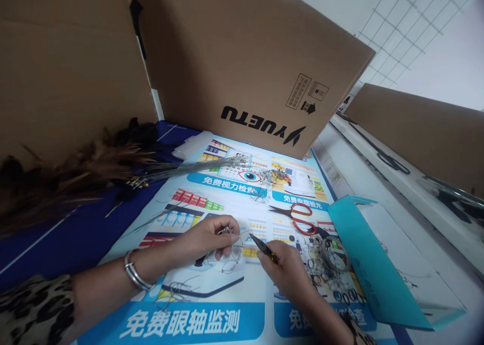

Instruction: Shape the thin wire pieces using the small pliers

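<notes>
Our left hand [217, 236] pinches thin wire [244, 232]; our right hand [286, 268] closes round pliers [260, 245]. Scissors [290, 212] lie toward right edge of worktop [269, 312]. Best we brace wire near tips.

The blue-and-white printed sheet [174, 326] bears 1 pair of red-handled metal scissors [291, 212], straight grey wires [200, 166] left of them, looped silvery wire [328, 248] nearer right.

Apparently a makeshift craft workshop: the poster-covered worktop [181, 335] carries pliers [264, 247], scissors [295, 215] and, near its right edge, wire loops [325, 257]; wires [196, 166] and feathers [94, 156] occupy its far left, cartons [234, 58] walling the far edge.
</notes>
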Tool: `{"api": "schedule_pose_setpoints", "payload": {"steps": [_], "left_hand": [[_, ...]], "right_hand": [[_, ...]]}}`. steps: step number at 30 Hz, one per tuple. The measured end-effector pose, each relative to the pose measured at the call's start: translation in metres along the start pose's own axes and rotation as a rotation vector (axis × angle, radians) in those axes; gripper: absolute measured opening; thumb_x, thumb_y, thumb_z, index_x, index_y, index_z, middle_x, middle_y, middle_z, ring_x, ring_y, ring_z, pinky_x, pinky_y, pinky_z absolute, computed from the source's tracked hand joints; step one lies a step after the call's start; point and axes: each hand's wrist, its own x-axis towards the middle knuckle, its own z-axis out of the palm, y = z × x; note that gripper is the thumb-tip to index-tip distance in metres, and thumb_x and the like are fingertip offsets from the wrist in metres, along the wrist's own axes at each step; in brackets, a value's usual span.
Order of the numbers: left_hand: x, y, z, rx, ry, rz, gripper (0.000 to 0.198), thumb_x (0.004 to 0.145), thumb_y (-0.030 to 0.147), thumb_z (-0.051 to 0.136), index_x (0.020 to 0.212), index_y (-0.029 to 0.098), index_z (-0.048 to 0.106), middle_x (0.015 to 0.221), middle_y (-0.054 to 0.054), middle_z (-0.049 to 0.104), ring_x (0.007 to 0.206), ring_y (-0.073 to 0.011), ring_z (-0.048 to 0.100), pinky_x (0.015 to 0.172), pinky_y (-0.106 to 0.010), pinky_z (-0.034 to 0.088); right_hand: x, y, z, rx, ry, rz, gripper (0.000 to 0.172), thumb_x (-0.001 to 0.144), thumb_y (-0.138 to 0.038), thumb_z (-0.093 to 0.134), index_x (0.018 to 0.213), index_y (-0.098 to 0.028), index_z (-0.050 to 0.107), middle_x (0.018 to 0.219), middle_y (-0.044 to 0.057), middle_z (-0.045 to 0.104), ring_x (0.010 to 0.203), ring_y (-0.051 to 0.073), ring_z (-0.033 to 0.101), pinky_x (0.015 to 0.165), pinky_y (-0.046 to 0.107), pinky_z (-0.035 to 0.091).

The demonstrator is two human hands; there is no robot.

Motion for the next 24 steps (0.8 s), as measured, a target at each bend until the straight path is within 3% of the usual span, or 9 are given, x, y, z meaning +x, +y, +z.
{"api": "schedule_pose_setpoints", "payload": {"steps": [9, 14, 21, 24], "left_hand": [[0.0016, -0.0015, 0.0013, 0.082, 0.007, 0.015, 0.026, 0.08, 0.039, 0.054, 0.095, 0.018, 0.054, 0.056, 0.002, 0.062, 0.048, -0.0114, 0.053, 0.048, -0.022, 0.042], [0.0028, -0.0038, 0.0005, 0.157, 0.021, 0.033, 0.022, 0.082, 0.038, 0.051, 0.089, 0.017, 0.055, 0.058, 0.001, 0.063, 0.048, -0.0113, 0.053, 0.047, -0.021, 0.043], [-0.0011, 0.0022, 0.0028, 0.331, 0.049, 0.057, 0.019, 0.083, 0.036, 0.047, 0.086, 0.018, 0.055, 0.061, 0.002, 0.06, 0.042, -0.008, 0.045, 0.04, -0.017, 0.034], [-0.0016, 0.0028, 0.003, 0.355, 0.05, 0.067, 0.017, 0.083, 0.032, 0.047, 0.087, 0.018, 0.055, 0.064, 0.001, 0.061, 0.046, -0.0088, 0.048, 0.042, -0.017, 0.035]], "right_hand": [[0.0014, -0.0003, -0.0008, -0.017, 0.002, 0.009, 0.026, 0.082, -0.03, 0.047, 0.06, -0.018, 0.041, 0.058, -0.003, 0.046, 0.054, 0.009, 0.042, 0.049, 0.021, 0.019], [0.0019, 0.0017, 0.0004, -0.028, 0.004, 0.015, 0.026, 0.083, -0.031, 0.047, 0.061, -0.018, 0.042, 0.059, -0.002, 0.048, 0.055, 0.009, 0.043, 0.05, 0.021, 0.019], [0.0024, 0.0045, 0.0035, -0.055, 0.004, 0.012, 0.024, 0.083, -0.031, 0.048, 0.063, -0.018, 0.046, 0.061, -0.002, 0.05, 0.057, 0.009, 0.046, 0.05, 0.021, 0.02], [0.002, 0.0059, 0.0054, -0.084, 0.006, 0.008, 0.023, 0.083, -0.032, 0.048, 0.064, -0.018, 0.047, 0.062, -0.002, 0.052, 0.057, 0.01, 0.047, 0.051, 0.021, 0.02]]}}
